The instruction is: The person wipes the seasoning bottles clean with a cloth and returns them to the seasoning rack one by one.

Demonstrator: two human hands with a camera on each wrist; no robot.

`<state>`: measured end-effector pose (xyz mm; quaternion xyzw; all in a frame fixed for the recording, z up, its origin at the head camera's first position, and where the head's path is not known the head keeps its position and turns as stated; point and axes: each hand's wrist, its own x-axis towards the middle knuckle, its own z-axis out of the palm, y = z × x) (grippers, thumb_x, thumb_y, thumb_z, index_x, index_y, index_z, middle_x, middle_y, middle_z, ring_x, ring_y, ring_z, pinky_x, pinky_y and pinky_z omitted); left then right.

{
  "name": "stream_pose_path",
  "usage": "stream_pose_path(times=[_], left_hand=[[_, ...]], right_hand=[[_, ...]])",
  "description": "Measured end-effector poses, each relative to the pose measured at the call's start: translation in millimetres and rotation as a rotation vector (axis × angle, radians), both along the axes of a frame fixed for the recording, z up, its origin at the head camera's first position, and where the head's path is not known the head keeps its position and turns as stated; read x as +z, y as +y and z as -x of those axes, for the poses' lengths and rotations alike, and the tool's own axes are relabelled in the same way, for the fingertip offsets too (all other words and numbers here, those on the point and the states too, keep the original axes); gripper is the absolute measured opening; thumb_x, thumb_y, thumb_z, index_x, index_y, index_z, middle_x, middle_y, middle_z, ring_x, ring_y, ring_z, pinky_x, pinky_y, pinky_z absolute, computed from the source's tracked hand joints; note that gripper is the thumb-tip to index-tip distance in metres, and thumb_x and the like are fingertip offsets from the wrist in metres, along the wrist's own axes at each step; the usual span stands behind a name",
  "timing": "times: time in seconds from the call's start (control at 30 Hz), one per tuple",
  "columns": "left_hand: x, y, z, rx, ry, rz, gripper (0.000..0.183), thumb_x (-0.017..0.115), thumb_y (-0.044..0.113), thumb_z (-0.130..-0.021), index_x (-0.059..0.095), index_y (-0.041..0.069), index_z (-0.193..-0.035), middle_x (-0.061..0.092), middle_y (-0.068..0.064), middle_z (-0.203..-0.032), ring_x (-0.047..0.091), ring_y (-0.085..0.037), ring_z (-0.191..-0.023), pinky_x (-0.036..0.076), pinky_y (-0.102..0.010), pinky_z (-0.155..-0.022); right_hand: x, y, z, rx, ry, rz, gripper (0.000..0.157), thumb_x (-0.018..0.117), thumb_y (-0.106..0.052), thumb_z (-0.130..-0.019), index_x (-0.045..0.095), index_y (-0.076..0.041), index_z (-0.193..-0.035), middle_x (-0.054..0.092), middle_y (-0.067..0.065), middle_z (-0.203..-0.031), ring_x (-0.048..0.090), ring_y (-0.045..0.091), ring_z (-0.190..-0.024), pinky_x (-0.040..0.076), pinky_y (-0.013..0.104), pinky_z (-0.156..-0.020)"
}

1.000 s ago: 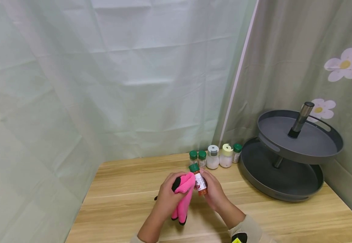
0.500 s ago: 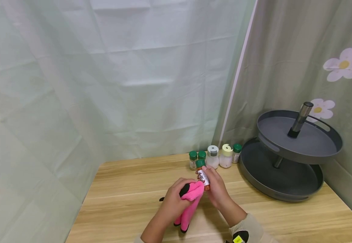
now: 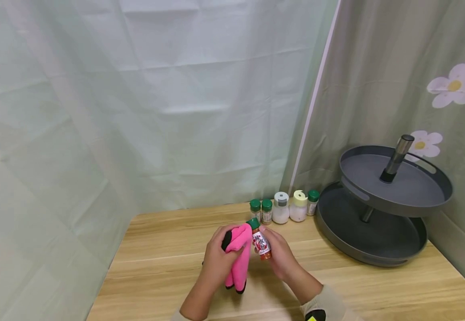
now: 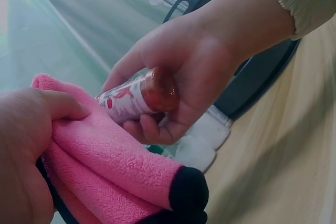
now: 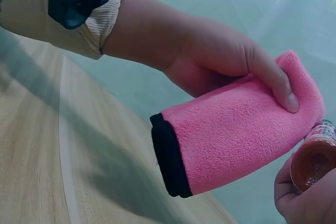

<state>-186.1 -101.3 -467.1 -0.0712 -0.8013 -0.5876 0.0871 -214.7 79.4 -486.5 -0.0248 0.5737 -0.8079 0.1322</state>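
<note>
A folded pink cloth with black edging [image 3: 240, 258] is gripped by my left hand [image 3: 217, 261], its thumb pressed on top [image 5: 231, 135]. My right hand [image 3: 281, 254] holds a spice jar [image 3: 261, 245] with a green cap, red contents and a white label. The jar tilts, cap up and away from me. In the left wrist view the cloth [image 4: 105, 145] lies against the label side of the jar [image 4: 136, 95], and its cap is hidden. The right wrist view shows the jar's reddish base [image 5: 315, 161] beside the cloth.
Along the back edge of the wooden table [image 3: 156, 267] stand several shakers: green-capped jars [image 3: 255, 209], a grey-topped one [image 3: 281, 208] and a yellow-topped one [image 3: 298, 207]. A dark two-tier round tray [image 3: 370, 249] occupies the right side. Curtains hang behind.
Both hands shifted right and away with cloth and jar half a second ago, then came back left. The jar is turned so more of its label faces up. Shakers and tray stayed put.
</note>
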Motion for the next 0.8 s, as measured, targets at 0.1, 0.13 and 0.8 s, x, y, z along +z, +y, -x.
stream_pose_path(times=[0.1, 0.13, 0.8], left_hand=[[1.3, -1.9, 1.0, 0.018, -0.013, -0.016, 0.051, 0.080, 0.009, -0.085, 0.064, 0.038, -0.124, 0.062, 0.006, -0.125, 0.060, -0.022, -0.118, 0.056, -0.042, -0.096], [1.5, -2.2, 1.2, 0.012, -0.011, -0.019, 0.051, 0.079, 0.008, -0.085, 0.064, 0.037, -0.125, 0.062, 0.005, -0.126, 0.060, -0.023, -0.119, 0.055, -0.043, -0.097], [-5.8, 7.4, -3.6, -0.264, -0.016, 0.184, 0.054, 0.076, 0.002, -0.082, 0.066, 0.035, -0.124, 0.065, 0.010, -0.118, 0.061, -0.013, -0.109, 0.052, -0.027, -0.092]], right_hand=[[0.8, -0.9, -1.5, 0.021, 0.003, -0.004, 0.047, 0.044, -0.040, -0.106, 0.053, 0.000, -0.129, 0.062, 0.000, -0.091, 0.059, 0.011, -0.075, 0.048, 0.021, -0.060], [1.0, -1.2, -1.9, 0.024, 0.006, -0.002, 0.048, 0.043, -0.039, -0.106, 0.051, 0.000, -0.132, 0.062, 0.000, -0.093, 0.060, 0.011, -0.077, 0.049, 0.022, -0.062], [1.4, 7.1, 6.8, -0.128, 0.011, 0.078, 0.042, 0.039, -0.038, -0.108, 0.049, -0.002, -0.128, 0.063, 0.002, -0.101, 0.060, 0.008, -0.083, 0.052, 0.019, -0.066]])
